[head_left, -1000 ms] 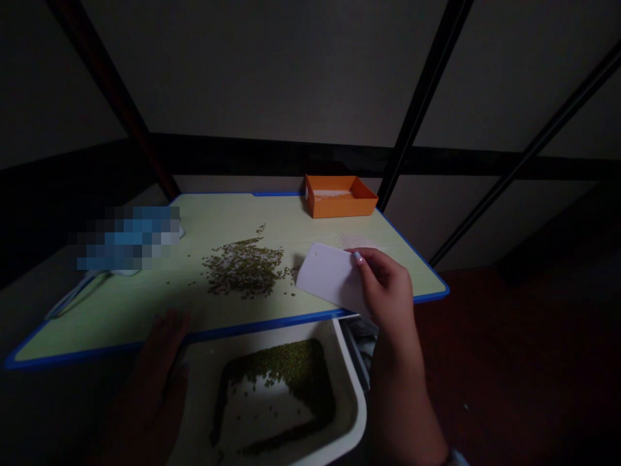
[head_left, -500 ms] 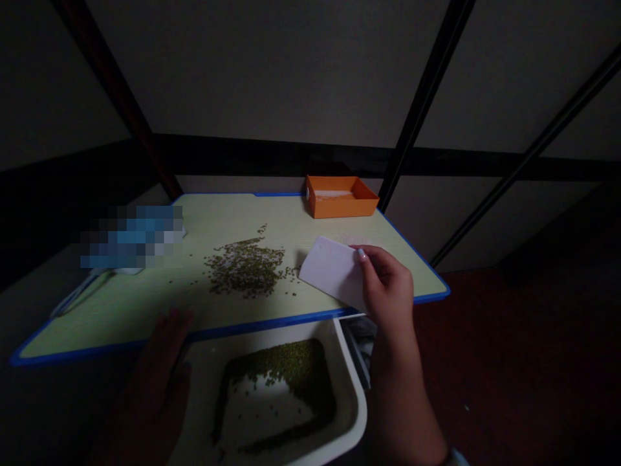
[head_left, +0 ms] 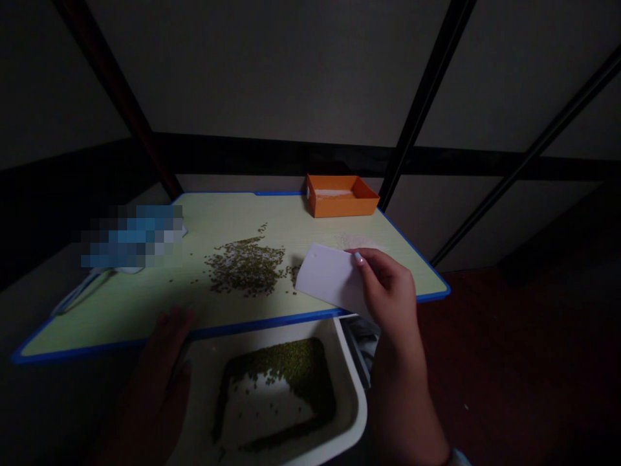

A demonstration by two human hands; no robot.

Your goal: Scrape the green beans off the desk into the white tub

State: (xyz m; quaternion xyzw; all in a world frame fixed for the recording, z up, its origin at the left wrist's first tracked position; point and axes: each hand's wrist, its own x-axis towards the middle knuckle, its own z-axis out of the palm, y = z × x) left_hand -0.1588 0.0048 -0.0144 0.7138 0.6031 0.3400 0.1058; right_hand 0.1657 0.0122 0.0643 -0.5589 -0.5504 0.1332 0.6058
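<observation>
A thin white plastic card with a small hole in one corner (head_left: pixel 327 275) is pinched between the thumb and fingers of my right hand (head_left: pixel 388 288). It is held tilted over the front of the board, its left edge close to a few stray beans. Left of the card, a loose heap of small green beans (head_left: pixel 247 265) spreads over the board. My left hand (head_left: pixel 162 369) is dim; its fingers reach over the board's front edge, and its thumb stands apart beside a white basin (head_left: pixel 356 395). Green beans (head_left: pixel 308 369) lie along the basin's far and right sides.
The pale green board (head_left: pixel 218 210) has a blue rim. An orange box (head_left: pixel 344 207) with pale grains inside stands at its back right corner. Pale grains (head_left: pixel 356 241) lie scattered behind my right hand. A blurred-out blue object (head_left: pixel 133 236) with a cable sits at the left.
My right hand lifted the card slightly away and to the right, then brought it back down left beside the stray beans. The bean heap and left hand look nearly the same.
</observation>
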